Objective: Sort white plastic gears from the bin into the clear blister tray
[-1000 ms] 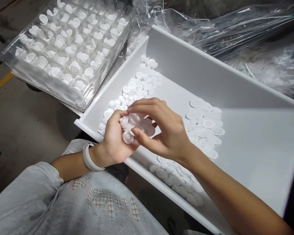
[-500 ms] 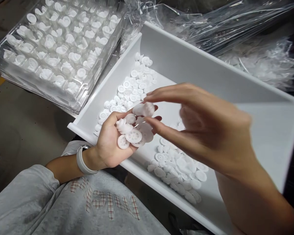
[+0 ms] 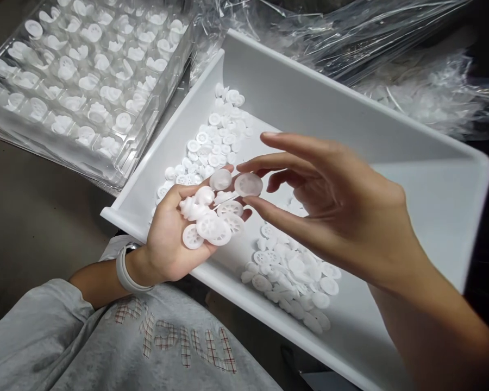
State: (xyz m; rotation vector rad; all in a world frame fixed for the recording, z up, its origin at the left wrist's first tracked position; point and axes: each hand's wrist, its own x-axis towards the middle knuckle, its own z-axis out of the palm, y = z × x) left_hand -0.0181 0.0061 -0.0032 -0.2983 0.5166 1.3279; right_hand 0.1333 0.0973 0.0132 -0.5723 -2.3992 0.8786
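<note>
My left hand is palm up and cupped around several small white plastic pieces. Among them are spoked wheel-like discs, a knobbly ribbed piece and a round-topped piece. Thumb and a fingertip of my right hand pinch a translucent white plastic disc above the left fingertips. The right index finger is raised away from it. Both hands hover over a large white tray. Whatever the disc is joined to underneath is hidden.
Inside the tray lie one pile of small white discs at the left and another pile of larger discs near the front wall. A clear compartment tray filled with white pieces stands at upper left. Clear plastic bags lie behind.
The piece between my right fingers has turned from lying sideways to showing a flat round face. My right index finger has lifted away. The whole view has shifted slightly.
</note>
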